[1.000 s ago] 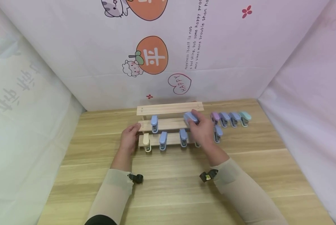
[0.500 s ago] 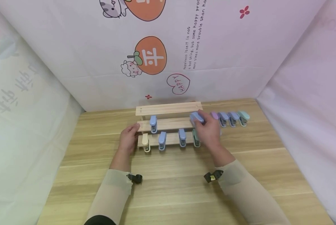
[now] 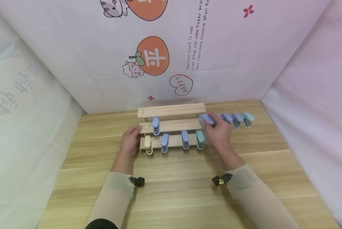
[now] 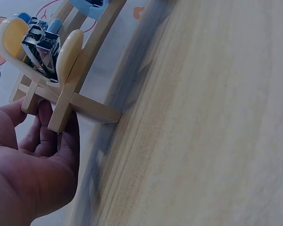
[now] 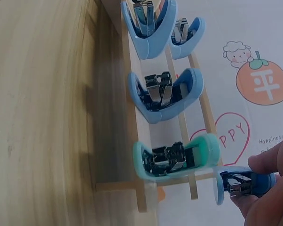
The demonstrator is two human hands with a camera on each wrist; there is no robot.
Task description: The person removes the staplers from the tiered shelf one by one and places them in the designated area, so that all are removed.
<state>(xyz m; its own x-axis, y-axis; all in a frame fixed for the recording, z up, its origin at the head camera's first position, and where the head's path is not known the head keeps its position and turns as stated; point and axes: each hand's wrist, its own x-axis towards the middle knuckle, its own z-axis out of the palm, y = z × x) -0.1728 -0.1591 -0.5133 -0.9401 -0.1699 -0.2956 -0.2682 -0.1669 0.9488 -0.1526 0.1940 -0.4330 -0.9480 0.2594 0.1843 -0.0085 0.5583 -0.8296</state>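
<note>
A three-tier wooden rack (image 3: 178, 125) stands near the back of the table. My left hand (image 3: 130, 140) grips its left end, with thumb and fingers around the slats in the left wrist view. My right hand (image 3: 221, 132) pinches a blue stapler (image 3: 206, 119) just off the right end of the middle tier; the right wrist view has this stapler beside the mint-green stapler (image 5: 176, 157). The bottom tier carries a cream stapler (image 3: 148, 143), two blue staplers and the mint-green one. One blue stapler (image 3: 156, 125) sits on the middle tier's left. The top tier (image 3: 171, 110) is bare.
Right of the rack, a row of staplers stands on the wooden table (image 3: 171, 197), among them a lilac-blue stapler (image 3: 237, 120) and a mint-green stapler (image 3: 247, 119). My right hand partly covers the row. White printed cloth (image 3: 217, 82) walls the back and sides.
My right hand has moved right along the middle tier with the blue stapler, uncovering the mint-green stapler on the bottom tier. My left hand has stayed on the rack.
</note>
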